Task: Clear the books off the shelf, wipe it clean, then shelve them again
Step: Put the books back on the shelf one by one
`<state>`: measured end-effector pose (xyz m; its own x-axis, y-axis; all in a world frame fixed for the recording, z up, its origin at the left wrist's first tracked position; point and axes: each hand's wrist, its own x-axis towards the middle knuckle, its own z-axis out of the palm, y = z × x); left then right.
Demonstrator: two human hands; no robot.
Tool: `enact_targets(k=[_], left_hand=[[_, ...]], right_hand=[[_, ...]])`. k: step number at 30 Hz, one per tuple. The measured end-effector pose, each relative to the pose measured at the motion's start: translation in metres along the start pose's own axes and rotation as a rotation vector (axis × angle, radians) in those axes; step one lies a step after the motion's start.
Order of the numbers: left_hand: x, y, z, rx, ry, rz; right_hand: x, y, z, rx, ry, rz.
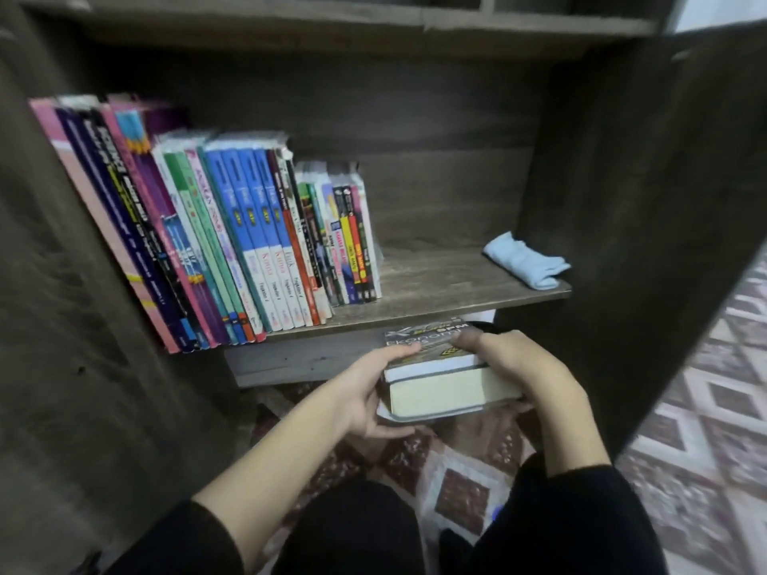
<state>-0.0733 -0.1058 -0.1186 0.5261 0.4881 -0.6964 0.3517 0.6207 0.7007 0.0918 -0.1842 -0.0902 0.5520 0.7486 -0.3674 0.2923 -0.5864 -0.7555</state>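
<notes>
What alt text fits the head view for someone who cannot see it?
The left hand and right hand grip a stack of books below the front edge of a wooden shelf. On it, a row of books leans at the left and a folded light blue cloth lies at the right end.

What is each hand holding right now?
Left hand: closed, gripping the left end of the book stack.
Right hand: closed, gripping the stack's right end.

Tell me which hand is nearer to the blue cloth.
Right. The right hand grips the right end of the book stack, below the blue cloth; the left hand grips its left end, farther away.
</notes>
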Motion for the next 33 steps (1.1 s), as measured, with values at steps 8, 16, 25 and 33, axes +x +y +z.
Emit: enact_targets(k=[8, 16, 25, 33], left_hand=[[-0.011, 0.041, 0.041, 0.081, -0.101, 0.119], [0.009, 0.095, 0.063, 0.013, -0.195, 0.278], [0.084, 0.108, 0.053, -0.095, -0.007, 0.37], [0.133, 0.111, 0.03, -0.057, 0.024, 0.316]], right_hand=[[-0.034, -0.012, -0.057, 0.108, 0.174, 0.009], [-0.014, -0.03, -0.085, 0.206, 0.3, -0.077], [0.073, -0.018, -0.055, 0.329, 0.299, -0.184], [0.137, -0.006, -0.038, 0.077, 0.179, -0.06]])
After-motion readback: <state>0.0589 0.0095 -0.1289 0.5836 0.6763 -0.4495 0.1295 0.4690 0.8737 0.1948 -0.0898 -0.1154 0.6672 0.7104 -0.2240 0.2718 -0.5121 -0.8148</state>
